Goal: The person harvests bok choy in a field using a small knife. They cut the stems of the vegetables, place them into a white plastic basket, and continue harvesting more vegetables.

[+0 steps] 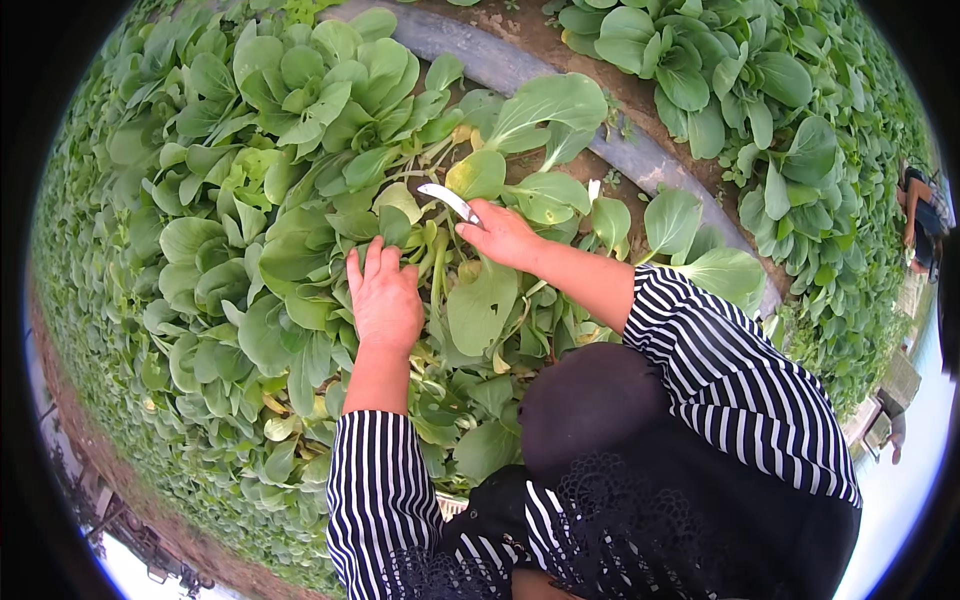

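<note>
My right hand [502, 234] is closed around the handle of a small curved knife [450, 199], its pale blade pointing left over the stems. To its left, my left hand [386, 300] lies back-up against the leaves of a leafy green plant [300, 247]. Its fingers reach in among the foliage, and whether they grip any is hidden. Pale stems [437, 262] show between the two hands. Just below my right hand hangs a broad leaf [484, 307] with small holes. A yellowing leaf [476, 174] stands above the knife.
A grey flat hose [637, 161] curves along bare soil [525, 30] beyond the plants. Another row of leafy greens [697, 67] grows past it. At the far right edge a person [922, 210] is among the plants. A dark rounded cap brim [592, 405] covers the lower middle.
</note>
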Action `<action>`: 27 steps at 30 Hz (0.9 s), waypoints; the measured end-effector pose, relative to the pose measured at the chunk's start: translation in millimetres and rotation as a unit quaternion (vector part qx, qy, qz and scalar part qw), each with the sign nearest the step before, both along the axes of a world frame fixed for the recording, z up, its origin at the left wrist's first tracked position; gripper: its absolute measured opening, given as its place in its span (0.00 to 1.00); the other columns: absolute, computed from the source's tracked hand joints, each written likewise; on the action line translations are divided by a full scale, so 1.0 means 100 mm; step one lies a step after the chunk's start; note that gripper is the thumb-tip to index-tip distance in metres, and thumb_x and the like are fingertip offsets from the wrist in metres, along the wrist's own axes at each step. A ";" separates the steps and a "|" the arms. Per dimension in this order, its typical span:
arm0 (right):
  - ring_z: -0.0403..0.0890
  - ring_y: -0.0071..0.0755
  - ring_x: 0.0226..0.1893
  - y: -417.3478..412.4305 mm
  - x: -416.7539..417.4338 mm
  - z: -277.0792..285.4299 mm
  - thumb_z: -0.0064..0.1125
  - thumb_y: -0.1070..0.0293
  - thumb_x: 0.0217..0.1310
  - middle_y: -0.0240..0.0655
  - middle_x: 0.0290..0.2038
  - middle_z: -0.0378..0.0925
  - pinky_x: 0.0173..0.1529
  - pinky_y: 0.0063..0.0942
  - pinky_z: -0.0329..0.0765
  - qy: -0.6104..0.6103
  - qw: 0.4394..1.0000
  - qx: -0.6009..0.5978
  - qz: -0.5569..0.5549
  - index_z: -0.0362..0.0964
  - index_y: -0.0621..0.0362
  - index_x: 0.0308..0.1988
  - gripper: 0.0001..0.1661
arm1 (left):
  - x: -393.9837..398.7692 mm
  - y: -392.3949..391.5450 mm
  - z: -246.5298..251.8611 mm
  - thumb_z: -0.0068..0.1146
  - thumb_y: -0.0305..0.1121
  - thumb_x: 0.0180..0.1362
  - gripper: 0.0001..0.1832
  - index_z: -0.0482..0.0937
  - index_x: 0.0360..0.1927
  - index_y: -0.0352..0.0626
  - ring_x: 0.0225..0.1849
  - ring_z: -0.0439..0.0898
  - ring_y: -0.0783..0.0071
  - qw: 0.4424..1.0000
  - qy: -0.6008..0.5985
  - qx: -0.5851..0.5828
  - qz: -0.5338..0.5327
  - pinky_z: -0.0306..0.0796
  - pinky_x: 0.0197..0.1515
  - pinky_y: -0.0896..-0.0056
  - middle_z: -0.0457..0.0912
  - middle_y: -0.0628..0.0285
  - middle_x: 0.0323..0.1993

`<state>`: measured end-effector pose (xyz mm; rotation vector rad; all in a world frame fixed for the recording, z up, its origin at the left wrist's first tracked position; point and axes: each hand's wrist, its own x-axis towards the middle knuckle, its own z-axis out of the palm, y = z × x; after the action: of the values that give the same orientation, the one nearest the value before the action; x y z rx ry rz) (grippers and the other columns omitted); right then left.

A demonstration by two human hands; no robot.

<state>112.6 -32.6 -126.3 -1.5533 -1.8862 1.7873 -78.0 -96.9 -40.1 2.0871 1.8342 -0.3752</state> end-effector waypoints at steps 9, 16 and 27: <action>0.80 0.53 0.36 -0.17 0.43 0.13 0.47 0.59 0.64 0.45 0.33 0.78 0.42 0.46 0.75 -0.126 0.976 0.062 0.168 0.68 0.59 0.41 0.14 | 0.28 0.09 0.06 0.59 0.50 0.52 0.19 0.86 0.31 0.44 0.68 0.59 0.52 0.997 0.025 -0.035 0.059 0.41 0.70 0.35 0.73 0.54 0.52; 0.81 0.52 0.36 -0.09 0.46 0.28 0.47 0.61 0.64 0.45 0.32 0.79 0.41 0.46 0.76 -0.180 0.957 0.070 0.214 0.68 0.59 0.40 0.13 | 0.31 0.00 0.07 0.61 0.41 0.50 0.16 0.82 0.38 0.39 0.74 0.45 0.54 0.991 0.046 -0.104 0.068 0.34 0.72 0.36 0.63 0.54 0.62; 0.80 0.56 0.35 0.01 0.24 0.09 0.47 0.64 0.64 0.48 0.32 0.78 0.39 0.48 0.76 -0.130 0.970 0.069 0.192 0.67 0.60 0.40 0.12 | 0.34 -0.15 -0.05 0.64 0.41 0.50 0.19 0.80 0.44 0.41 0.76 0.37 0.50 0.992 0.066 -0.103 0.030 0.34 0.72 0.36 0.53 0.57 0.71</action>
<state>136.6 -31.3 -117.6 -1.5150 -2.5251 1.5929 -44.1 -111.5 -44.7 1.9058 1.8393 -0.6714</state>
